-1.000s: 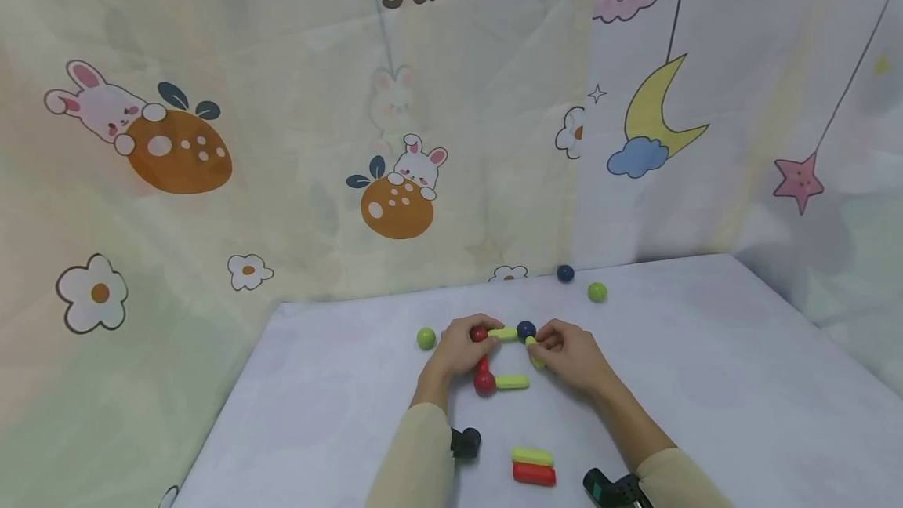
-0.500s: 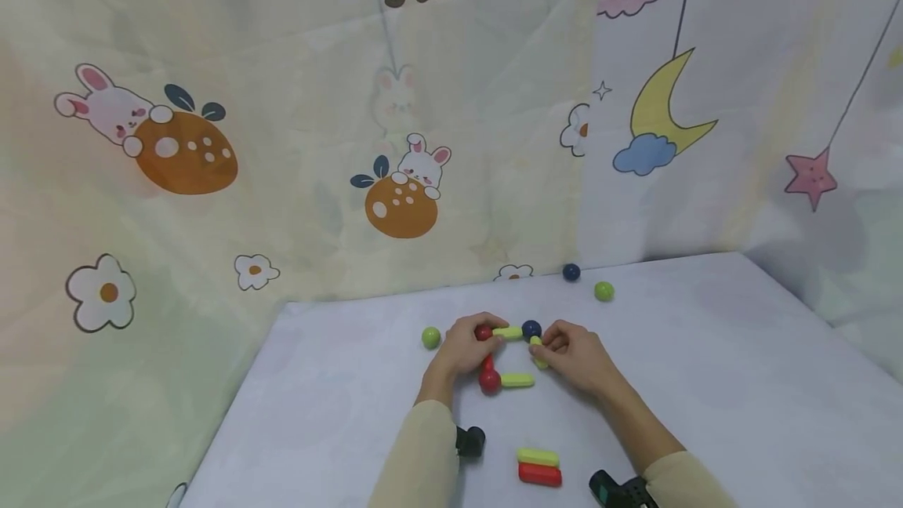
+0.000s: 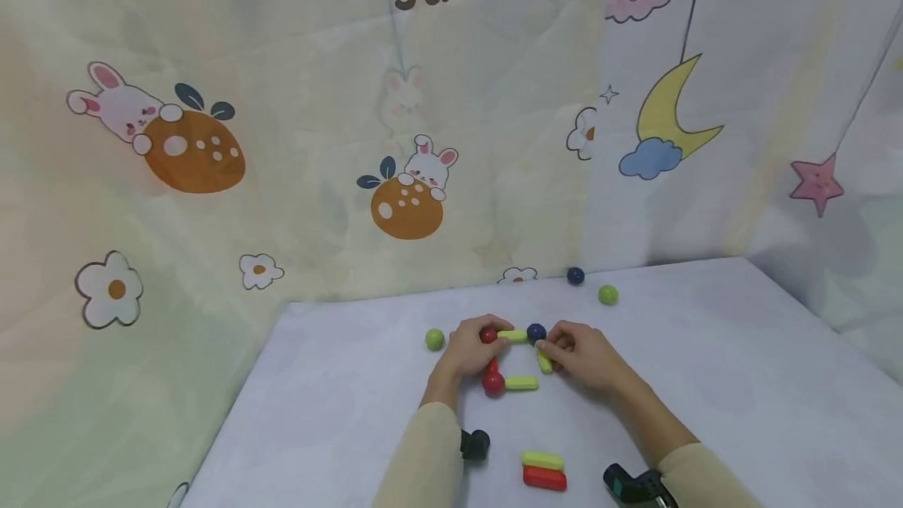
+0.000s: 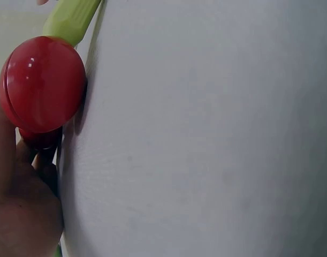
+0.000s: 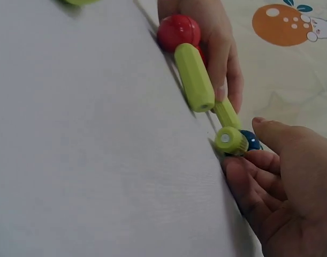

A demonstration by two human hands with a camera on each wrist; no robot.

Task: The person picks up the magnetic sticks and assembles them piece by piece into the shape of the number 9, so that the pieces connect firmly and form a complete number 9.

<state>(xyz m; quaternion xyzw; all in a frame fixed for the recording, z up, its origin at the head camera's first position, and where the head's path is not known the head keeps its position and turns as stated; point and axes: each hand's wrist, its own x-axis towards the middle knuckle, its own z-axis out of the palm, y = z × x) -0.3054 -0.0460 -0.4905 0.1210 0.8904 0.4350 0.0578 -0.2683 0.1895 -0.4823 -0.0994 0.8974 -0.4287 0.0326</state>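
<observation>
A frame of balls and short rods lies on the table. My left hand (image 3: 474, 347) holds its far red ball (image 3: 488, 335), with a yellow-green rod (image 3: 513, 335) running right to a dark blue ball (image 3: 536, 333). My right hand (image 3: 582, 353) pinches at the blue ball, where a second yellow-green rod (image 3: 545, 361) joins it and points toward me. That rod's round end (image 5: 226, 139) faces the right wrist camera. A red rod (image 3: 492, 365), partly hidden by the left hand, leads to the near red ball (image 3: 494, 382). From that ball a third yellow-green rod (image 3: 522, 383) reaches right.
A green ball (image 3: 434, 339) lies left of my left hand. Another green ball (image 3: 608, 295) and a dark blue ball (image 3: 575, 276) lie near the back edge. A loose yellow-green rod (image 3: 542, 460) and a red rod (image 3: 545, 479) lie side by side in front. A patterned cloth (image 3: 317, 179) hangs behind.
My right hand's fingers have shifted up the rod toward the blue ball, uncovering more of the rod's lower end. The left hand stays on the red ball. The head view swings slightly left.
</observation>
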